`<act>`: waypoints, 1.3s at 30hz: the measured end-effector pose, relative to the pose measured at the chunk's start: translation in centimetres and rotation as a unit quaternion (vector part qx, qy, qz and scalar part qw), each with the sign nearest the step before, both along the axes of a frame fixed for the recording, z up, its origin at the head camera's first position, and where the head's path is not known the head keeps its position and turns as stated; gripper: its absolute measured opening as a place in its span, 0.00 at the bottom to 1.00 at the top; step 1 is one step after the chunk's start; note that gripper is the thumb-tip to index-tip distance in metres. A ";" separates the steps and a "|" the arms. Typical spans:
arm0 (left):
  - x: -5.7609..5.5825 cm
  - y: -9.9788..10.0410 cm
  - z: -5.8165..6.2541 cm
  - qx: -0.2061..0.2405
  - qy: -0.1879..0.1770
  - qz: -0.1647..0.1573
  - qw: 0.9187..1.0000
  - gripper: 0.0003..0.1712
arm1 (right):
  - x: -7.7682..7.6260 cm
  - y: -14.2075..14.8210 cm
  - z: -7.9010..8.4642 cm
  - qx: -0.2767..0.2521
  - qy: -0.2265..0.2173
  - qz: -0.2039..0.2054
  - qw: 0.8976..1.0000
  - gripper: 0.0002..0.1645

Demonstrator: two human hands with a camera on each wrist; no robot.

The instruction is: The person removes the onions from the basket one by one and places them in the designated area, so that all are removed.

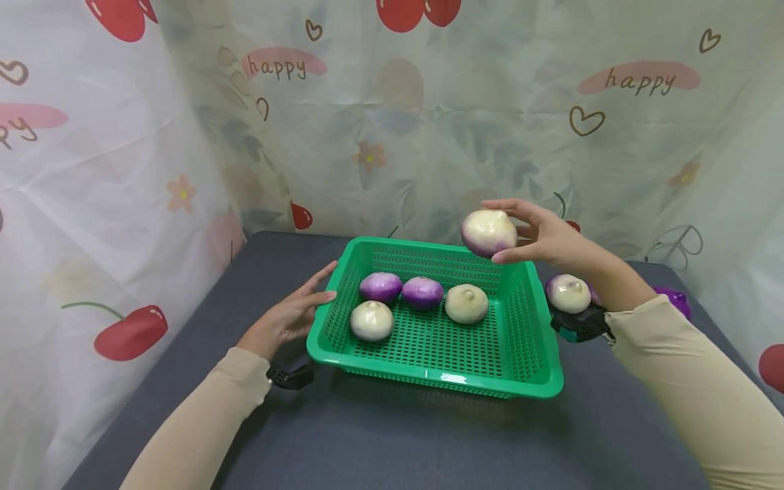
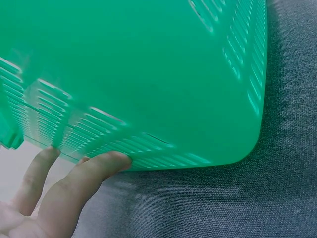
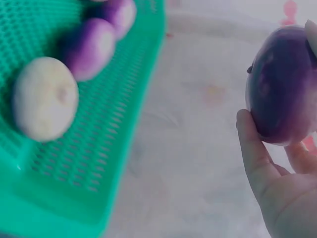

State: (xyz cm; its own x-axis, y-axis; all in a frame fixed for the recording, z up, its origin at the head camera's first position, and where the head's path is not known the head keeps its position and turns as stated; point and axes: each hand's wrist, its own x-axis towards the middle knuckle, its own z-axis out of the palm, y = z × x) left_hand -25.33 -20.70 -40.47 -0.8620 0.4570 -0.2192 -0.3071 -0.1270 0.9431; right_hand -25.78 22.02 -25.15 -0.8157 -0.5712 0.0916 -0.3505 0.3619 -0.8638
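Observation:
My right hand grips a purple-and-white turnip between thumb and fingers, raised over the green basket's far right corner. Its pale end with a small tip faces the head camera; the right wrist view shows its dark purple side. My left hand rests against the basket's left side, fingers nearly straight, thumb at the rim. In the left wrist view its fingertips touch the slotted outer wall. Inside the basket sit several turnips: two purple side up, a pale one on the right, another pale one in front.
Right of the basket, another turnip shows beside my right wrist, partly hiding a purple one behind it. A purple thing lies farther right, partly covered by my sleeve. A dark cloth covers the table; printed curtains hang around it.

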 end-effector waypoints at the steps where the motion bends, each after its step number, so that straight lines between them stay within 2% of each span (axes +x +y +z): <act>1: 0.0 0.0 0.0 0.000 -0.001 0.000 1.000 0.40 | 0.1 0.6 0.3 -0.005 0.013 -0.010 1.000 0.44; 5: 0.0 0.0 -0.1 -0.001 -0.001 -0.002 1.000 0.40 | 1.0 3.0 1.0 -0.029 0.039 -0.054 0.997 0.44; 8: 0.0 -0.1 -0.1 -0.001 0.002 -0.002 1.000 0.40 | 1.8 4.8 0.8 -0.073 0.034 -0.084 0.993 0.44; 12: -0.1 -0.2 -0.1 -0.002 0.006 0.000 1.000 0.40 | 2.5 7.3 -0.8 -0.164 0.022 -0.094 0.982 0.44; 16: 0.0 -0.2 -0.1 -0.003 0.004 0.001 1.000 0.40 | 2.9 9.4 -3.3 -0.182 0.026 -0.129 0.974 0.44; 20: 0.0 -0.2 -0.1 -0.005 0.000 0.003 1.000 0.40 | 3.3 11.2 -6.0 -0.141 0.022 -0.180 0.973 0.43; 23: -0.1 -0.2 -0.1 -0.006 0.000 0.005 1.000 0.40 | 3.5 12.4 -7.9 -0.067 0.036 -0.218 0.973 0.43; 27: -0.1 -0.2 -0.1 -0.004 -0.002 0.005 1.000 0.40 | 3.8 13.6 -10.3 0.029 0.055 -0.249 0.967 0.43; 32: -0.1 -0.1 -0.1 -0.001 -0.005 0.003 1.000 0.40 | 3.9 14.4 -12.9 0.088 0.056 -0.250 0.963 0.45; 39: -0.2 0.0 -0.2 0.000 -0.001 0.003 1.000 0.40 | 4.0 14.8 -14.7 0.142 0.029 -0.235 0.961 0.49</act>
